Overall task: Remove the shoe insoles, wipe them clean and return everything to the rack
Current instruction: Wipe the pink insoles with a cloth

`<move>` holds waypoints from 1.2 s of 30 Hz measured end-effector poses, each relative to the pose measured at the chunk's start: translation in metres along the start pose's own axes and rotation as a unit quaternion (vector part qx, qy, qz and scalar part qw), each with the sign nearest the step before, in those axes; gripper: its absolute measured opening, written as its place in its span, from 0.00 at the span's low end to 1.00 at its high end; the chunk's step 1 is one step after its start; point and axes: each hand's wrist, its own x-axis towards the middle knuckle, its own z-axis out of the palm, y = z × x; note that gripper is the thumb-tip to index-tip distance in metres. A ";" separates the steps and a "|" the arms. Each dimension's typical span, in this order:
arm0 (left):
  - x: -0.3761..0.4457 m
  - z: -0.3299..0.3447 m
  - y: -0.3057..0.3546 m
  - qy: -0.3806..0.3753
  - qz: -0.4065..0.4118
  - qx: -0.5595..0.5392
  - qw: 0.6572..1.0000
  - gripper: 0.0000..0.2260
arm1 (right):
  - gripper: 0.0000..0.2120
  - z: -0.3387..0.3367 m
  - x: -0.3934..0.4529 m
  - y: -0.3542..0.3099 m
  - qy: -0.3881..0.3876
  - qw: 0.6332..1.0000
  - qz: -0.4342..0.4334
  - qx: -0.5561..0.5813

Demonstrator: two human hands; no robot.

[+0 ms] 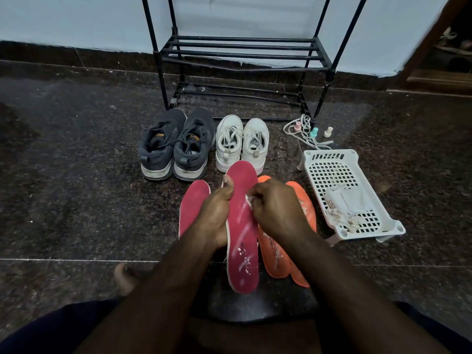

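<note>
My left hand (215,213) grips a red insole (242,241) by its left edge, thumb on top, holding it tilted above the floor. White smears and flecks mark its surface. My right hand (277,208) presses a small white wipe (248,200) against that insole, fingers curled round the wipe. A second red insole (191,208) lies on the floor to the left. Two orange insoles (278,254) lie under my right hand, partly hidden. A dark grey pair of sneakers (176,144) and a white pair (241,144) stand in front of the black rack (245,54).
A white perforated plastic basket (344,175) with crumpled wipes sits to the right. White laces and three small bottles (314,132) lie beside the rack's right leg. My bare foot (125,277) rests on the dark stone floor at lower left.
</note>
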 end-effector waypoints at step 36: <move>0.000 -0.002 0.002 0.024 -0.009 0.008 1.000 0.27 | 0.11 -0.017 0.001 0.005 0.055 0.995 0.008 0.086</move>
